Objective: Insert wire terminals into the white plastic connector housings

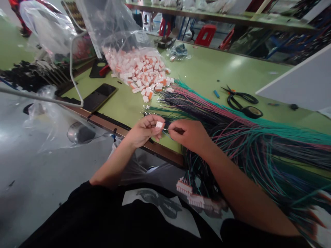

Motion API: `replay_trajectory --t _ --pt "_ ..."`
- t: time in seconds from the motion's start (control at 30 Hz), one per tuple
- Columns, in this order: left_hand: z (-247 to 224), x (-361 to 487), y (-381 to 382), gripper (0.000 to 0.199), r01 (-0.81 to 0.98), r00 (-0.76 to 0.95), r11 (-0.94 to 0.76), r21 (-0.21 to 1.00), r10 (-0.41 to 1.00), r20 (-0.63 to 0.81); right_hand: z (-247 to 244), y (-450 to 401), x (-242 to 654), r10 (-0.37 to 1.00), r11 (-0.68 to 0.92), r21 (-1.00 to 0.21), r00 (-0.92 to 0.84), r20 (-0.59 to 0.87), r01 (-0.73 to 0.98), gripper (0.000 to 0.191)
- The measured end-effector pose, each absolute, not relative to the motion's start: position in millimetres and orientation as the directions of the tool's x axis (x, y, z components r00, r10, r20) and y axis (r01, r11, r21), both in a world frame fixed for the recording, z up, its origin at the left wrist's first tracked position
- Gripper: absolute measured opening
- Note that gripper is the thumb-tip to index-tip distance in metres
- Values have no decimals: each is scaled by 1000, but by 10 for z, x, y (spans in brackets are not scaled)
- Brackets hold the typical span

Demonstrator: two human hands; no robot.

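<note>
Between the thumb and fingers of my left hand is a small white and orange connector housing. Just to its right, my right hand is closed in a pinch, with a thin wire at its fingertips. The wire's tip is close to the housing; whether it sits inside cannot be made out. Beyond both hands lie long bundles of black, pink and green wires, their stripped ends pointing left. A heap of similar housings spills from a clear plastic bag.
Black-handled scissors lie on the green table, near a small blue piece. A phone rests by the left edge beside a metal wire frame. Wired connectors hang near my lap. A white panel stands at right.
</note>
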State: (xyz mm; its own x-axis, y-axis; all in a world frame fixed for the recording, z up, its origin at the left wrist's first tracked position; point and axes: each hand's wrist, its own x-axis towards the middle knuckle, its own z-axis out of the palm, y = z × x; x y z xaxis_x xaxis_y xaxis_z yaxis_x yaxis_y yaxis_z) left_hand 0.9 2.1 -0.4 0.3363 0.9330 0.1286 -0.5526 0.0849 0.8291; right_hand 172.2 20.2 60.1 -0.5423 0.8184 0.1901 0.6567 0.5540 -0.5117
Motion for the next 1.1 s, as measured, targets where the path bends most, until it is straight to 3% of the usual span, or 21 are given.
replay_trajectory --t 0.27,0.87,1.1 --pt "-54 58 26 35 -490 267 14 871 954 135 573 194 1706 830 526 -551 -532 165 648 14" --pt "-25 61 56 40 -466 297 81 881 952 70 575 247 1726 848 427 -702 -522 91 571 13" --pt "-23 91 62 41 -440 255 72 895 966 48 528 244 1692 861 437 -662 -496 111 609 14"
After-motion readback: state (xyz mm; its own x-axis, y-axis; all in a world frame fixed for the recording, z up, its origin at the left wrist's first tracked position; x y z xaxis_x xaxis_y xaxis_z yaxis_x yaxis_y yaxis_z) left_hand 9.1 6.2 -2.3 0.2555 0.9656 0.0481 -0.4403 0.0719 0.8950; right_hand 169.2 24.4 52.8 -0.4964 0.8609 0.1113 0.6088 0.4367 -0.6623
